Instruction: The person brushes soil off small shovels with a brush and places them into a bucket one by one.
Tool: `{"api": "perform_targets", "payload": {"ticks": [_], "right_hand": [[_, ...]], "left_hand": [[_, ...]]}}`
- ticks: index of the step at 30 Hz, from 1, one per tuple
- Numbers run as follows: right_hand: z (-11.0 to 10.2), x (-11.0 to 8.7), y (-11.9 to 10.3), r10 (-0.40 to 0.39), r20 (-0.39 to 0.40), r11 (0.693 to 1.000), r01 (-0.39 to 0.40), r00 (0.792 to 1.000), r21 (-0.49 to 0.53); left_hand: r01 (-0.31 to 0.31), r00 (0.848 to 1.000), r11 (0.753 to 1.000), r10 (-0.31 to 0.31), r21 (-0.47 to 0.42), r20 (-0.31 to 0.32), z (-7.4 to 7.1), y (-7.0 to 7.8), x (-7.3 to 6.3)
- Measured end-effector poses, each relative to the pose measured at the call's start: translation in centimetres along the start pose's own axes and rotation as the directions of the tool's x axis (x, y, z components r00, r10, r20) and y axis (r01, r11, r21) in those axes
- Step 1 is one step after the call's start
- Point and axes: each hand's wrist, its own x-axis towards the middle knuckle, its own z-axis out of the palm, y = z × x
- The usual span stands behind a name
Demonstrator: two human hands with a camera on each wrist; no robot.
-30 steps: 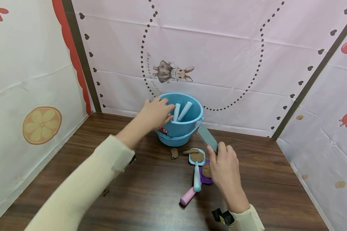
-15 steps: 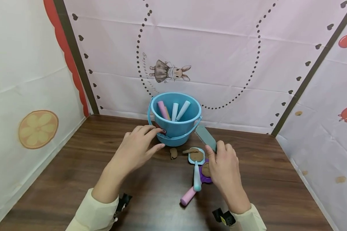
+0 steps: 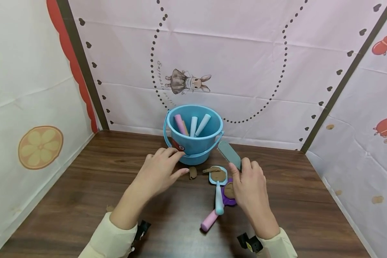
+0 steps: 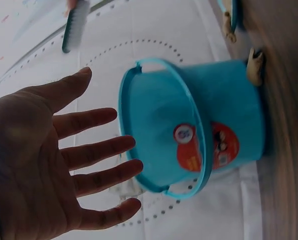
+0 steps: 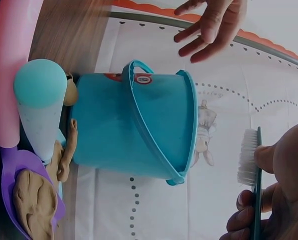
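Observation:
My right hand (image 3: 252,190) grips a green brush (image 3: 229,154) with white bristles, seen clearly in the right wrist view (image 5: 248,157). In front of the blue bucket (image 3: 196,143), my left hand (image 3: 156,172) hangs with spread fingers and holds nothing; the left wrist view shows its bare palm (image 4: 36,165). Pink, light blue and orange handles (image 3: 193,126) stick up inside the bucket. Below the brush lie a light blue scoop (image 3: 219,200) filled with brown clay (image 3: 218,175) and a purple scoop (image 3: 229,200) with a pink handle (image 3: 209,220), also bearing clay.
A small lump of brown clay (image 3: 192,172) lies on the wooden table (image 3: 167,222) before the bucket. Another bit (image 3: 110,208) shows beside the left sleeve. Printed cloth walls (image 3: 238,68) enclose the table at the back and both sides.
My left hand has drawn back from the bucket's mouth toward me, and its handles now show. The right hand keeps the brush almost in place. The head view has shifted slightly.

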Motion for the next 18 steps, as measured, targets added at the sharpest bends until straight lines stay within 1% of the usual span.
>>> {"api": "perform_targets", "payload": {"ticks": [3, 5, 7, 8, 10, 12, 13, 15, 18], "right_hand": [[0.0, 0.0, 0.0, -0.001, -0.005, 1.000, 0.001, 1.000, 0.002], [-0.1, 0.0, 0.0, -0.002, -0.007, 1.000, 0.002, 1.000, 0.003], [-0.2, 0.0, 0.0, 0.001, -0.013, 1.000, -0.001, 1.000, 0.006], [-0.3, 0.0, 0.0, 0.003, -0.017, 1.000, -0.003, 1.000, 0.009], [-0.5, 0.1, 0.1, 0.011, -0.019, 1.000, -0.010, 1.000, 0.012], [-0.6, 0.1, 0.1, 0.019, -0.012, 1.000, -0.019, 1.000, 0.013], [-0.7, 0.1, 0.1, 0.021, -0.007, 1.000, -0.021, 1.000, 0.014], [-0.7, 0.1, 0.1, 0.023, 0.004, 1.000, -0.023, 1.000, 0.015], [-0.7, 0.1, 0.1, 0.020, 0.003, 1.000, -0.020, 1.000, 0.018]], "left_hand": [[-0.029, 0.999, 1.000, 0.029, 0.010, 0.045, 1.1, 0.9, 0.0], [-0.074, 0.993, 0.997, 0.073, 0.007, 0.094, 2.0, 1.8, 0.0], [-0.126, 0.979, 0.992, 0.126, -0.009, 0.163, 3.0, 2.9, 0.0], [-0.154, 0.968, 0.988, 0.154, -0.014, 0.198, 3.6, 3.5, 0.0], [-0.192, 0.945, 0.981, 0.191, -0.024, 0.264, 4.7, 4.8, 0.0], [-0.191, 0.927, 0.981, 0.189, -0.023, 0.326, 5.8, 6.1, -0.1], [-0.180, 0.920, 0.983, 0.176, -0.020, 0.350, 6.4, 6.7, -0.2], [-0.143, 0.914, 0.990, 0.134, -0.004, 0.384, 7.5, 7.7, -0.5], [-0.092, 0.909, 0.996, 0.076, 0.020, 0.411, 8.9, 8.9, -0.9]]}}
